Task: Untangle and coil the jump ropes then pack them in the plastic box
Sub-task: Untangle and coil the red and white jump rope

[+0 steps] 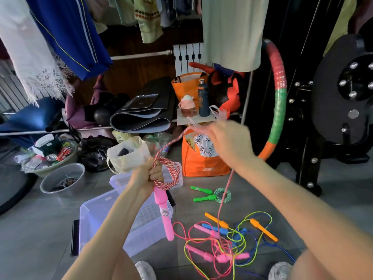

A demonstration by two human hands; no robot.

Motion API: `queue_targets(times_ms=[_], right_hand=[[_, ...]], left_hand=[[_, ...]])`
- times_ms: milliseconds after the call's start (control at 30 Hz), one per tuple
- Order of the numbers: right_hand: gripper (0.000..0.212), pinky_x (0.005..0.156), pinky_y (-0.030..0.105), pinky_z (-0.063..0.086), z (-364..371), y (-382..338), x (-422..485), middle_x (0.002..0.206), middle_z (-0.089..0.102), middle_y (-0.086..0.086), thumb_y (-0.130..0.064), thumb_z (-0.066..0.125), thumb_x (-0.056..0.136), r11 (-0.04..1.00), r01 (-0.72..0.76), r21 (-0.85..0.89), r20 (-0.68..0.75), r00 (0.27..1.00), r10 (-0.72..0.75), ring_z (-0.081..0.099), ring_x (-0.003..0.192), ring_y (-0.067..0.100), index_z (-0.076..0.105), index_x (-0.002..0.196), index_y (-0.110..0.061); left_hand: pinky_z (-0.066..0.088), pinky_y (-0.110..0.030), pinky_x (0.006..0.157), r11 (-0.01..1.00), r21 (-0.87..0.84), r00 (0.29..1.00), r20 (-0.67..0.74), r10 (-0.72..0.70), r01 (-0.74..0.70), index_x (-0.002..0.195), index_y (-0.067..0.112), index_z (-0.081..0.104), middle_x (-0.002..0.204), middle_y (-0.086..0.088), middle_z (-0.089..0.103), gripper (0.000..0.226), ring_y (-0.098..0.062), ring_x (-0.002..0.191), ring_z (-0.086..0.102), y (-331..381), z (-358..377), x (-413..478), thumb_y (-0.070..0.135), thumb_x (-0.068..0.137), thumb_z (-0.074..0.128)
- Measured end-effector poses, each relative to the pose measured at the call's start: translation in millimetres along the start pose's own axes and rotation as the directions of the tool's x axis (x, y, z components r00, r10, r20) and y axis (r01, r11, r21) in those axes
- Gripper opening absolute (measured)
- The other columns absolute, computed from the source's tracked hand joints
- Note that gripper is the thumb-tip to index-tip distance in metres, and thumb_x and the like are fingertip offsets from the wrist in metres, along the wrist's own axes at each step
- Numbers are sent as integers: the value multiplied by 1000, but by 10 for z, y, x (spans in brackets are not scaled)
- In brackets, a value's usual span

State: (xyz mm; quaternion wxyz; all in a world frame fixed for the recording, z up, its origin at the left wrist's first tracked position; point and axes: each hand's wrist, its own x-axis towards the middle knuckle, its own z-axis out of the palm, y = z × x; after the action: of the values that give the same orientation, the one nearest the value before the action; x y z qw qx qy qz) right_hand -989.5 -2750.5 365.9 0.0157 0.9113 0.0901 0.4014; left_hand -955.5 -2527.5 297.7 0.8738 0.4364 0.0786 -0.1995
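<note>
My left hand (148,174) grips a coil of red-and-white jump rope (169,174); its pink handle (163,215) hangs down from my fist. My right hand (228,141), blurred, is raised and holds the same rope further along; the rope runs down from it to a tangled pile of jump ropes (228,243) on the floor, with pink, orange and blue handles. A coiled green rope with green handles (214,196) lies apart from the pile. The clear plastic box (96,217) sits on the floor under my left arm, with its lid (121,179) behind.
An orange bag (203,164) stands behind the ropes. A multicoloured hoop (279,102) leans at right beside black gym equipment (343,93). Basins (62,178) of clutter sit at left. Clothes hang overhead. My shoes (279,270) are at the bottom edge.
</note>
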Motion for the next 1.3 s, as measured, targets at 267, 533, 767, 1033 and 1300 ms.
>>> queue_targets(times_ms=[267,533,767,1033,1300], right_hand=[[23,44,19,40,234,-393,-669,52,59,-7,-32,83,58,914,267,307,374,849,-374,57,50,16,64,52,-21],[21,70,29,43,-162,-567,-372,76,68,-3,-30,55,91,752,-163,638,679,579,-451,58,71,10,69,86,-17],[23,43,15,36,-18,-426,-156,65,66,6,-16,52,95,439,-580,687,717,638,-281,53,44,6,64,77,-8],[31,44,9,32,-19,-272,-23,54,60,0,-16,52,94,484,-575,660,675,737,-44,44,36,0,62,67,-6],[41,64,35,42,87,2,-34,50,50,-1,-18,52,92,528,-597,603,459,802,383,46,51,13,51,53,-8]], left_hand=[[29,-14,38,945,319,997,26,73,-77,72,10,41,43,8,29,33,-5,35,26,-118,49,-2,15,103,29],[40,-16,41,798,591,993,63,99,-117,69,4,49,47,0,55,39,-9,39,50,-242,45,-50,18,102,34],[52,-23,59,884,462,986,165,0,-77,89,3,62,72,-4,71,35,-14,63,67,-268,124,-159,18,101,32],[53,-30,58,919,394,948,299,-109,-19,77,9,40,47,4,37,27,-13,40,39,-279,283,-329,15,100,28],[43,-25,53,942,332,932,327,-159,45,86,14,38,48,5,33,15,-9,39,28,-260,325,-371,19,99,32]])
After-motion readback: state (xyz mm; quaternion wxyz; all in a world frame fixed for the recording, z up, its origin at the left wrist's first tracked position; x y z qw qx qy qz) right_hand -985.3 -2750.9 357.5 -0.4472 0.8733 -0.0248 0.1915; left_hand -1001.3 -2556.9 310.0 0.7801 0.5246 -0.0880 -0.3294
